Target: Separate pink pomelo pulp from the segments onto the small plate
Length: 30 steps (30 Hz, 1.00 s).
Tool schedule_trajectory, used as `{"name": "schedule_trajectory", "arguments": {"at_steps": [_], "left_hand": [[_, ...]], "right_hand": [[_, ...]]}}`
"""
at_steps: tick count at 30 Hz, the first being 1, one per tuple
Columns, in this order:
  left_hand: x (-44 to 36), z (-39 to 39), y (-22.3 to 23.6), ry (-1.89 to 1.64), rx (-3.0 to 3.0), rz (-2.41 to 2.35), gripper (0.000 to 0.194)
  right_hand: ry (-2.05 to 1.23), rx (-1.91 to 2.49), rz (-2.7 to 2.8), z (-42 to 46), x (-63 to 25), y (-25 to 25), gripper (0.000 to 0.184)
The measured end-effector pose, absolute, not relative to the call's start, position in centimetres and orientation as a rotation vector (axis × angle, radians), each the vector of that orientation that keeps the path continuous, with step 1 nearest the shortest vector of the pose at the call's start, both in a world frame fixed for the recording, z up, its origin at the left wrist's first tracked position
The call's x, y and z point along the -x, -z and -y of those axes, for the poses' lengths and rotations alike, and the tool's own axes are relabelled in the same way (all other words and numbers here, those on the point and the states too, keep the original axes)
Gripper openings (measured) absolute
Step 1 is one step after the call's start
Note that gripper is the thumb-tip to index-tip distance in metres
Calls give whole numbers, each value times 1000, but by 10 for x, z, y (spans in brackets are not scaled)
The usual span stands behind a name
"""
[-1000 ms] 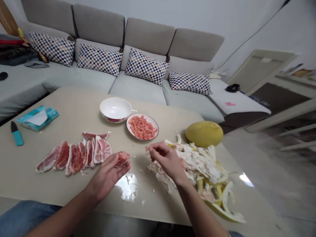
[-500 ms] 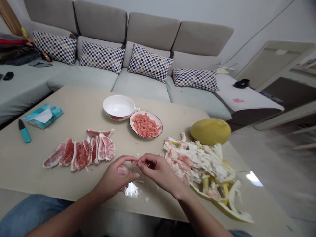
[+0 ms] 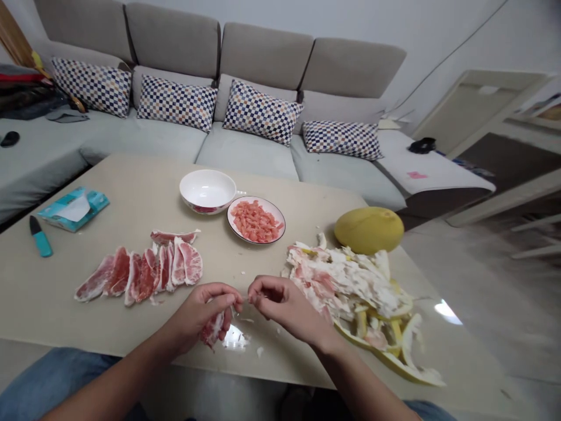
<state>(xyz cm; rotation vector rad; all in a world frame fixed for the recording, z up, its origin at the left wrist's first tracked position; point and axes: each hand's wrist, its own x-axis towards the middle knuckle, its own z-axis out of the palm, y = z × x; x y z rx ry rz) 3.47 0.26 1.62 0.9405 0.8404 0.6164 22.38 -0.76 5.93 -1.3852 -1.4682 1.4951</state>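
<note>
Over the table's near edge, my left hand [image 3: 209, 307] is closed around a pomelo segment [image 3: 212, 331], whose pink flesh and white membrane hang below the fingers. My right hand [image 3: 283, 304] is just to its right, thumb and fingertips pinched together; what they hold, if anything, is too small to make out. A small gap separates the two hands. Several unpeeled pomelo segments [image 3: 146, 272] lie in a row to the left. Beyond my hands, a dark-rimmed plate [image 3: 277, 213] holds loose pink pulp [image 3: 256, 221].
A white bowl [image 3: 208, 190] stands behind the plate. At right, a heap of membrane and pith [image 3: 346, 280] lies on yellow rind, with a whole pomelo [image 3: 369, 230] behind it. A teal-handled knife [image 3: 41, 238] and a tissue pack [image 3: 74, 209] are at far left.
My hands have moved slightly apart. My left thumb has closed in toward the fingers, and the segment in that hand now shows more below them. The view has shifted slightly.
</note>
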Motion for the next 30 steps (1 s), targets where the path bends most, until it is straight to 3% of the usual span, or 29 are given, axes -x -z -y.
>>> {"name": "schedule_trajectory", "arguments": {"at_steps": [30], "left_hand": [[-34,-4,-15,-574,-874,-813,28]], "right_hand": [[-1684,1316,1332,11,-233,-43,8]]}}
